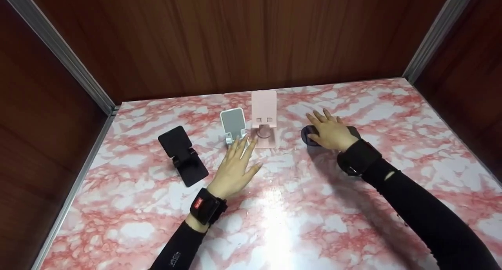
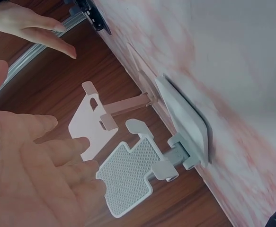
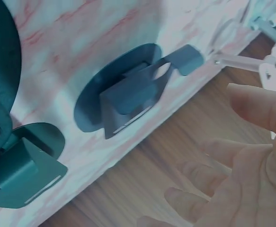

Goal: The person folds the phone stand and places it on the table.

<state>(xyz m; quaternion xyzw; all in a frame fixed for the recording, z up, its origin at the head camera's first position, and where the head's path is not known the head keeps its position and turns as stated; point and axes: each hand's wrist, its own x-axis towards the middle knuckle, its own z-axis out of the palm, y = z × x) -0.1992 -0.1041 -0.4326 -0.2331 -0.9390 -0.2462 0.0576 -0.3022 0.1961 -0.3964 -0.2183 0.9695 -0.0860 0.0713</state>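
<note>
My left hand [image 1: 233, 174] is held with straight, spread fingers in front of a white-and-grey phone stand [image 1: 233, 123]; whether the fingertips touch it I cannot tell. Beside that stands a pink phone stand [image 1: 264, 105], upright. In the left wrist view, the open palm [image 2: 38, 175] faces the white stand [image 2: 128, 175]. My right hand [image 1: 331, 133], fingers spread, hovers over a dark blue phone stand [image 3: 133, 90] with an oval base, partly hiding it in the head view. A dark green stand [image 3: 31, 172] lies near it. Neither hand holds anything.
A black phone stand [image 1: 182, 156] lies unfolded on the table left of my left hand. The red-and-white marbled table [image 1: 133, 231] is bounded by brown wood-grain panels [image 1: 255, 38] at the back and sides. A large dark shape [image 3: 0, 56] fills the right wrist view's left edge.
</note>
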